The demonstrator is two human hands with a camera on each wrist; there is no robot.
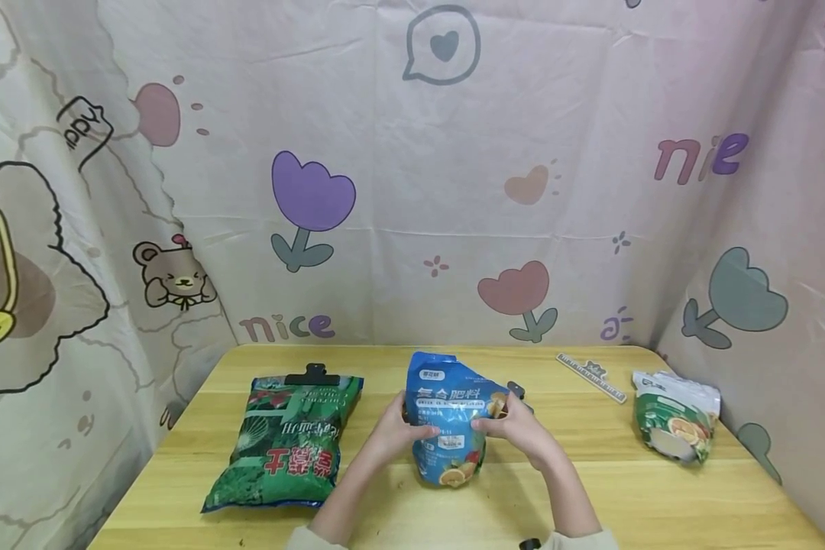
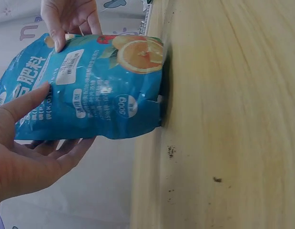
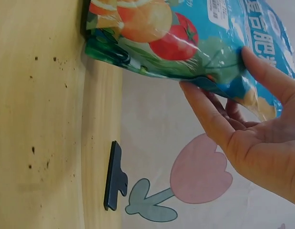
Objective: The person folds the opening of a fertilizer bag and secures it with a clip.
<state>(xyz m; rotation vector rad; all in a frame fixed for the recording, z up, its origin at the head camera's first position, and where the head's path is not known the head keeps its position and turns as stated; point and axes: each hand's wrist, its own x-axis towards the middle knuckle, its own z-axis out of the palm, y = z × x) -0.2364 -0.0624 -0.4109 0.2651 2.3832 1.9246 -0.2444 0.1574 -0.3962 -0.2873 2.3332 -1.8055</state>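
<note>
A blue pouch point(image 1: 447, 428) with orange slices printed on it stands upright on the table, held from both sides. My left hand point(image 1: 393, 434) grips its left side, thumb on the front; in the left wrist view the fingers of that hand point(image 2: 37, 148) curl behind the pouch point(image 2: 109, 86). My right hand point(image 1: 519, 429) holds the right side, thumb in front. In the right wrist view the right hand point(image 3: 261, 124) has its fingers partly behind the pouch point(image 3: 218, 43). A black clip point(image 3: 115, 176) lies on the table beyond the pouch, partly hidden in the head view.
At the left lies a green bag point(image 1: 285, 443) with a black clip point(image 1: 312, 375) on its top edge. A white ruler-like clip point(image 1: 591, 376) lies at the back right, and a green and white pouch point(image 1: 675, 418) sits farther right. Dark crumbs point(image 2: 217, 180) dot the table.
</note>
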